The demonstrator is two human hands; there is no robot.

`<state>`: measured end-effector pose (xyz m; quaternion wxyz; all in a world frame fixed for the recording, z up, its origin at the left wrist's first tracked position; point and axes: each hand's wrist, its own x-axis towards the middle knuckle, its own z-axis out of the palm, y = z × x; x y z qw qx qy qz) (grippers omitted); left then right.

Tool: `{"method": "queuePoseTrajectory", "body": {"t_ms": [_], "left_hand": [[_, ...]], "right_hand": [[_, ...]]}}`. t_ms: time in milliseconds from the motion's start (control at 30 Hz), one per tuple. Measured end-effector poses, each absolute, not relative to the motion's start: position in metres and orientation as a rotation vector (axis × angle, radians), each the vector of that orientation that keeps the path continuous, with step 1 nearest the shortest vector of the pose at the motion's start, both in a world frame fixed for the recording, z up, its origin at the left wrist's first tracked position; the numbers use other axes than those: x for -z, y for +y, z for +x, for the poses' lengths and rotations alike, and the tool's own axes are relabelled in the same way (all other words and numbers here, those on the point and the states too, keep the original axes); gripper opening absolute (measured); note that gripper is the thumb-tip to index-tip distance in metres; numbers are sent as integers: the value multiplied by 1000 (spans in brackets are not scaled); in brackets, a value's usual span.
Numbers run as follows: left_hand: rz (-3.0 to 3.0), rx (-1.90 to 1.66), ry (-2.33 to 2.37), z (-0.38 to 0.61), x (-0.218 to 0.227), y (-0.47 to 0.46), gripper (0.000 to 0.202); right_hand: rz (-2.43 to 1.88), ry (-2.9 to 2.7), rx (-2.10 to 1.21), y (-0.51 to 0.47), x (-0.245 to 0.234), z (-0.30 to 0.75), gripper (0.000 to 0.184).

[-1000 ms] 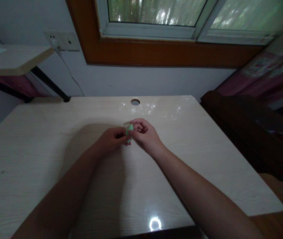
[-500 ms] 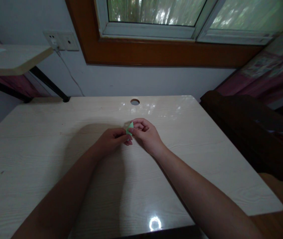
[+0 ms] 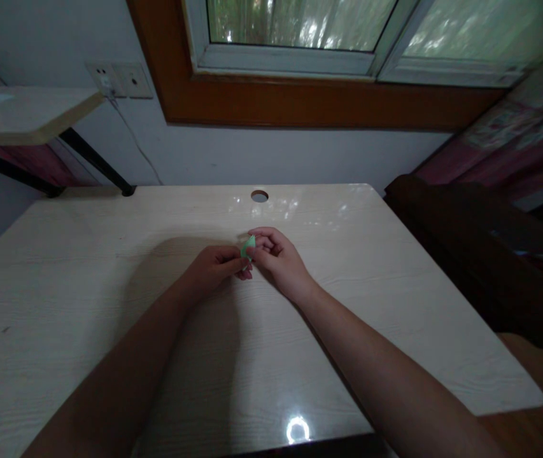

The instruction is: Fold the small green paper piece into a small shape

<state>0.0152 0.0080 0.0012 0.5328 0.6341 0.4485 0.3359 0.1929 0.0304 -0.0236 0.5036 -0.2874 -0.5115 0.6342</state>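
Observation:
A small light-green piece, like folded paper, is pinched between my two hands over the desk. My left hand grips its left and lower side with thumb and fingers. From the right, my right hand holds it with thumb against the bent fingers. The fingertips of both hands nearly meet and cover much of the piece, so its full shape is hidden.
Below the hands lies the pale wood-grain desk, with a round cable hole near its back edge. A raised shelf on black legs stands at the left. Dark brown furniture sits beyond the right edge.
The green piece looks slightly narrower and more curved at its top between the fingers. My right hand has shifted a little to the left; my left hand is almost still.

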Motion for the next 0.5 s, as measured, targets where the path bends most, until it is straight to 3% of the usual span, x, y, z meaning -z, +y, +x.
{"method": "queuePoseTrajectory", "body": {"t_ms": [133,500], "left_hand": [[1525,-780,1065,15,0,8,26],[1598,-725,1047,16,-3,8,24]], "right_hand": [[-711,-1231,-1528,29,24,192,42],[-721,-1193,-1477,26,18,191,32]]}}
